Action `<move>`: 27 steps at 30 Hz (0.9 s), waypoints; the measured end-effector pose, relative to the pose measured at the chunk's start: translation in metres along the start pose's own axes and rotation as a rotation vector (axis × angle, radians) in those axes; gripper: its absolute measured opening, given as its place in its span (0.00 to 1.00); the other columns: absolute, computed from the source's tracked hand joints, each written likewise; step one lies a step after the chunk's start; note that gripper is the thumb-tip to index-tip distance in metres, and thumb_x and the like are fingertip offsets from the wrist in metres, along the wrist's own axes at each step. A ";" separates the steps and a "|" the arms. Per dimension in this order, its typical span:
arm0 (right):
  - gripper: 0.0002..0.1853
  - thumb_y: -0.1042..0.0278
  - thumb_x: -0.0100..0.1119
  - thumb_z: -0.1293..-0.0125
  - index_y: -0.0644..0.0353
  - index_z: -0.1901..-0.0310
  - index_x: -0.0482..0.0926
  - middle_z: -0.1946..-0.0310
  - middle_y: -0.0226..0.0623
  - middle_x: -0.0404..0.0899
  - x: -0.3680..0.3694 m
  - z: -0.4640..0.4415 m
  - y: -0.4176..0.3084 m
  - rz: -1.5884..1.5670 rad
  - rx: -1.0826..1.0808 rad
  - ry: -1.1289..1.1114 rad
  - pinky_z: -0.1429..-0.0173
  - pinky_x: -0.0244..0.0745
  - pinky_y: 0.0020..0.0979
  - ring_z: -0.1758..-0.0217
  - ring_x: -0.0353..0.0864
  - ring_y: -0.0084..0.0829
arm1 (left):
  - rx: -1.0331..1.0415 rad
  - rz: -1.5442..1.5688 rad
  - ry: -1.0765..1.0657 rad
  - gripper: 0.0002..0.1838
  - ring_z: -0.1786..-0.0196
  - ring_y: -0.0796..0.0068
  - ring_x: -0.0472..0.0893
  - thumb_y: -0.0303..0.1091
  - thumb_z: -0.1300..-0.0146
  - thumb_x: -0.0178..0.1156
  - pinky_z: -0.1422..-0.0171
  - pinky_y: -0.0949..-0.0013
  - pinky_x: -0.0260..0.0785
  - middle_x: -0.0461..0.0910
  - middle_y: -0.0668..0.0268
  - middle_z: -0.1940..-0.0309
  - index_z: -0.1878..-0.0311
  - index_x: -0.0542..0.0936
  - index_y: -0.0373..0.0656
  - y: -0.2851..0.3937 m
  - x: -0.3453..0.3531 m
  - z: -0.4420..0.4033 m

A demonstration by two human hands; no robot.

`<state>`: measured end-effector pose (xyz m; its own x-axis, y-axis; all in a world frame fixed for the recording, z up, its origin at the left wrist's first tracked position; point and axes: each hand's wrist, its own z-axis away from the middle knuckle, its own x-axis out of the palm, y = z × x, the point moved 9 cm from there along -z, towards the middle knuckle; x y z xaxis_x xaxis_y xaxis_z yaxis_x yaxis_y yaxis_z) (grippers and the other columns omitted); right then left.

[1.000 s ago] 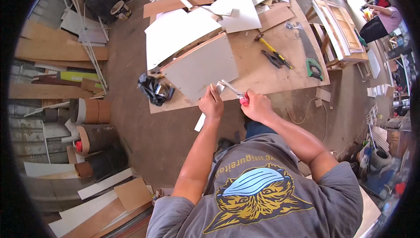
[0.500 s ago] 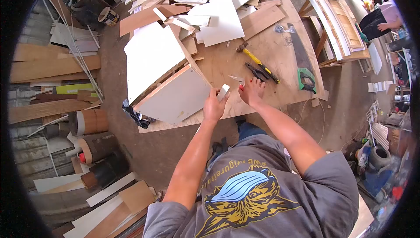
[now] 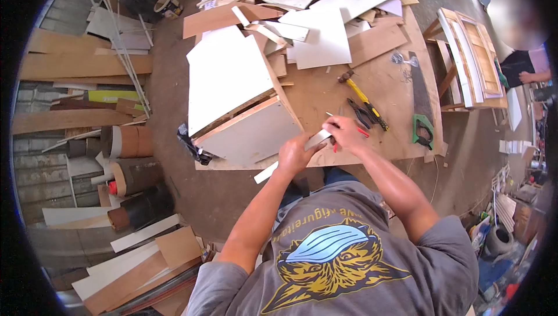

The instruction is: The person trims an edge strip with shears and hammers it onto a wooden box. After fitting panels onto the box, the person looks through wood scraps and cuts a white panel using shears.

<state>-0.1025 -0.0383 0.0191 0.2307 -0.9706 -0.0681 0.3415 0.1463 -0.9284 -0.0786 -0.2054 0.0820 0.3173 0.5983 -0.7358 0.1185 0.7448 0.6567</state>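
Note:
My left hand (image 3: pixel 295 154) is closed around a narrow white strip (image 3: pixel 266 173), which slants past the bench's front edge. The strip's upper end meets my right hand (image 3: pixel 347 136), whose fingers are closed on a red-handled hand tool (image 3: pixel 363 133). Most of that tool is hidden under the fingers, so its exact kind does not show. Left of my hands stands a white-panelled box (image 3: pixel 241 133) with raw wood edges. Beyond my right hand lie black-handled pliers (image 3: pixel 360 114) and a yellow-handled hammer (image 3: pixel 361 96).
Offcut boards (image 3: pixel 319 31) are heaped across the back of the plywood bench (image 3: pixel 314 92). A green-handled saw (image 3: pixel 422 130) rests near its right edge. Farther right, a wooden frame (image 3: pixel 474 54) lies on a stand, near another person (image 3: pixel 523 66). Boards and rolls (image 3: pixel 136 142) line the left side.
My right hand has picked up the red-handled tool from the bench and brought it to the white strip. The strip now slants lower left through my left hand. The view has shifted.

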 end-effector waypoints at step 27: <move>0.17 0.64 0.79 0.35 0.61 0.47 0.90 0.61 0.25 0.86 0.077 -0.039 -0.137 -0.083 -0.377 0.590 0.50 0.76 0.25 0.59 0.79 0.18 | 0.051 0.564 0.911 0.19 0.61 0.79 0.76 0.26 0.40 0.80 0.55 0.74 0.72 0.85 0.66 0.58 0.46 0.89 0.36 -0.222 -0.253 0.103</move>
<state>-0.1670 -0.1406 0.1267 -0.3519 -0.9326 -0.0798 -0.0265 0.0952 -0.9951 -0.0882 -0.5527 0.1398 -0.4803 0.8630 -0.1568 0.2204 0.2918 0.9307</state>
